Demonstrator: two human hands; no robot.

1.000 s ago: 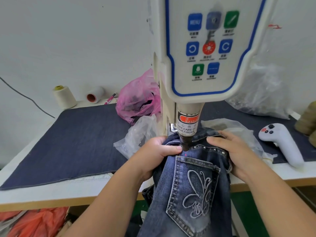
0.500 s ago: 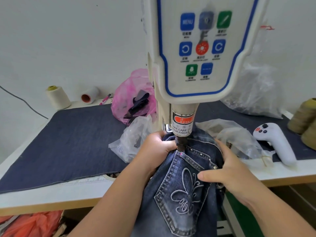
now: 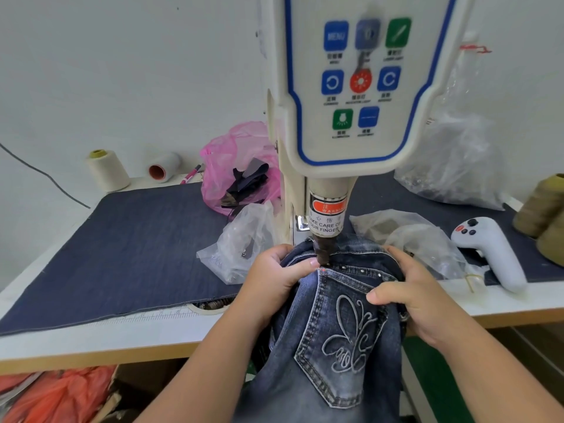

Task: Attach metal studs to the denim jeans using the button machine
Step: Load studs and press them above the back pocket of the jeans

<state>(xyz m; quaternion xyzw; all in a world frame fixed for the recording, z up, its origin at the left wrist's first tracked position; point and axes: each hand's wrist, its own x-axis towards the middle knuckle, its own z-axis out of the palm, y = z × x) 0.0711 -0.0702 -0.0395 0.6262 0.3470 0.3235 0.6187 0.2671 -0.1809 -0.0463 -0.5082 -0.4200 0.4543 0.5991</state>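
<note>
Denim jeans lie under the button machine at centre. The left hand grips bunched fabric at nine o'clock of the punch; the right hand pinches the pocket edge at three o'clock. Studs line the pocket top. A white table meets a white wall. Label reads "WARNING", "TAKE CARE OF YOUR FINGER".

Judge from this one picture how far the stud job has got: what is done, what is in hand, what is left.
Done: a row of studs already runs along the pocket's top edge. In hand: the left hand and right hand each keep a grip on the jeans, with the pocket's left corner under the machine's punch. Left: the stud at that corner; whether more follow cannot be told.
</note>
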